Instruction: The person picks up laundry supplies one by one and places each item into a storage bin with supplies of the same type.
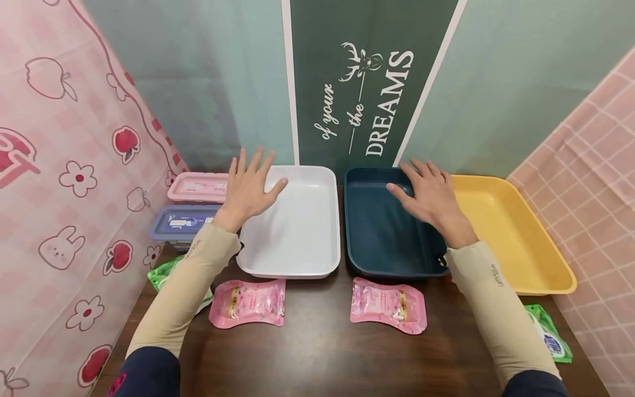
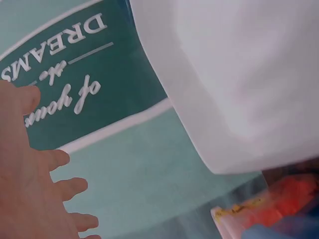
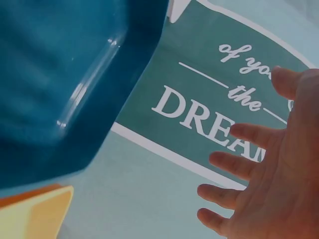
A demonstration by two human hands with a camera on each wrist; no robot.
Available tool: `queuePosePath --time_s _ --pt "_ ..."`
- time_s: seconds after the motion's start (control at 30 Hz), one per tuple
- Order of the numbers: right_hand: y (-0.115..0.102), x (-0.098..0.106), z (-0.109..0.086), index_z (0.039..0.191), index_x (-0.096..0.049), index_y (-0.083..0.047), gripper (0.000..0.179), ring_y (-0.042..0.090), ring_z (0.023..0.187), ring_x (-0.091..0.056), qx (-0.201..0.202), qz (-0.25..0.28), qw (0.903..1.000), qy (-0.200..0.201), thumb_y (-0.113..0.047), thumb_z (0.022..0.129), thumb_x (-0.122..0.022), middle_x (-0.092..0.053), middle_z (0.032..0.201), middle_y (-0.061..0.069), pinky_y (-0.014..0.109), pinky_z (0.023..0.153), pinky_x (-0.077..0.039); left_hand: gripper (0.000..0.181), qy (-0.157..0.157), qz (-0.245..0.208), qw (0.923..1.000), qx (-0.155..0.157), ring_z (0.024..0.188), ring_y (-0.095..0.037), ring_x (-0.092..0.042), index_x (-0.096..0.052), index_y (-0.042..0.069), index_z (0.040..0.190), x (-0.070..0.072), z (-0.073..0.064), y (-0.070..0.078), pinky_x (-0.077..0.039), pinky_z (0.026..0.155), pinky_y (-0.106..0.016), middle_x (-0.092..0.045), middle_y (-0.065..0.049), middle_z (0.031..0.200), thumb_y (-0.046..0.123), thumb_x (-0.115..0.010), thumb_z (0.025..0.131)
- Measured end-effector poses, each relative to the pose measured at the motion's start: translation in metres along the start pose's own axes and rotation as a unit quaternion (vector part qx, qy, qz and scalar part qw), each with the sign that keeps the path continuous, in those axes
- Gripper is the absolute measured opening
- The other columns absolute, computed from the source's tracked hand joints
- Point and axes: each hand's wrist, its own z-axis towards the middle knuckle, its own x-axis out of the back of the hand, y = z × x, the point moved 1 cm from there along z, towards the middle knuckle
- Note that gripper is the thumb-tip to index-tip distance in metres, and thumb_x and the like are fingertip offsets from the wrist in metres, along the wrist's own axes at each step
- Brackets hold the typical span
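Observation:
My left hand (image 1: 249, 190) hovers with spread fingers over the left edge of a white tray (image 1: 297, 226), holding nothing. Over the right side of a dark blue tray (image 1: 382, 231) my right hand (image 1: 431, 196) is likewise spread and holds nothing. In the left wrist view, the left hand's fingers (image 2: 72, 189) stretch out in front of the curtain. The right wrist view has the right hand's fingers (image 3: 232, 164) extended, apart from the blue tray's rim. Two pink pouches, one on the left (image 1: 248, 303) and one on the right (image 1: 388, 306), lie in front of the trays.
A yellow tray (image 1: 516, 237) stands at the right. Pink-lidded (image 1: 198, 186) and blue-lidded (image 1: 181, 223) boxes sit at the left. Green packs lie partly behind the left forearm (image 1: 166, 270) and by the right forearm (image 1: 550, 333). A printed curtain (image 1: 233, 82) hangs behind.

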Motion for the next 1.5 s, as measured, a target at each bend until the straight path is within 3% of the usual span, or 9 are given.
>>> queuePosePath --time_s 0.27,0.6,1.03,1.33,1.5 --pt "0.002 0.012 -0.026 0.163 -0.042 -0.008 0.077 0.049 0.153 -0.033 0.006 0.011 0.9998 0.013 -0.062 0.109 -0.043 -0.038 0.166 0.026 0.073 0.121 -0.021 0.08 -0.007 -0.012 0.9996 -0.026 0.163 -0.051 -0.009 -0.031 0.021 0.17 0.0 -0.013 0.025 -0.007 0.131 -0.065 -0.024 -0.013 0.177 0.066 -0.044 0.105" --pt "0.011 0.027 -0.069 0.154 -0.051 0.001 0.064 0.051 0.143 -0.044 0.006 0.013 0.9985 0.052 -0.047 0.111 -0.051 -0.048 0.157 0.03 0.072 0.117 -0.032 0.075 -0.022 -0.02 0.9959 -0.086 0.163 -0.05 -0.015 -0.035 0.02 0.168 -0.008 -0.035 0.064 -0.012 0.131 -0.064 -0.029 -0.013 0.176 0.062 -0.045 0.107" --pt "0.038 0.037 -0.122 0.146 -0.059 0.003 0.051 0.054 0.13 -0.052 0.006 0.037 0.9961 0.08 -0.033 0.108 -0.062 -0.057 0.145 0.033 0.073 0.107 -0.039 0.068 -0.029 -0.015 0.9829 -0.181 0.161 -0.049 -0.022 -0.037 0.018 0.167 -0.016 -0.066 0.121 -0.017 0.131 -0.062 -0.033 -0.012 0.174 0.055 -0.045 0.111" --pt "0.059 0.035 -0.156 0.144 -0.06 0.001 0.048 0.055 0.128 -0.052 -0.029 0.062 0.994 0.086 -0.029 0.106 -0.066 -0.058 0.142 0.034 0.075 0.101 -0.041 0.064 -0.024 -0.036 0.9722 -0.23 0.159 -0.046 -0.03 -0.045 0.015 0.163 -0.039 -0.089 0.154 -0.024 0.129 -0.061 -0.042 -0.013 0.169 0.054 -0.046 0.111" --pt "0.072 0.031 -0.177 0.142 -0.06 0.004 0.045 0.058 0.127 -0.051 -0.046 0.086 0.9895 0.107 -0.023 0.106 -0.067 -0.059 0.139 0.036 0.076 0.104 -0.037 0.064 -0.041 -0.042 0.9633 -0.262 0.158 -0.044 -0.033 -0.047 0.017 0.162 -0.054 -0.106 0.177 -0.028 0.128 -0.059 -0.043 -0.011 0.168 0.054 -0.048 0.11"
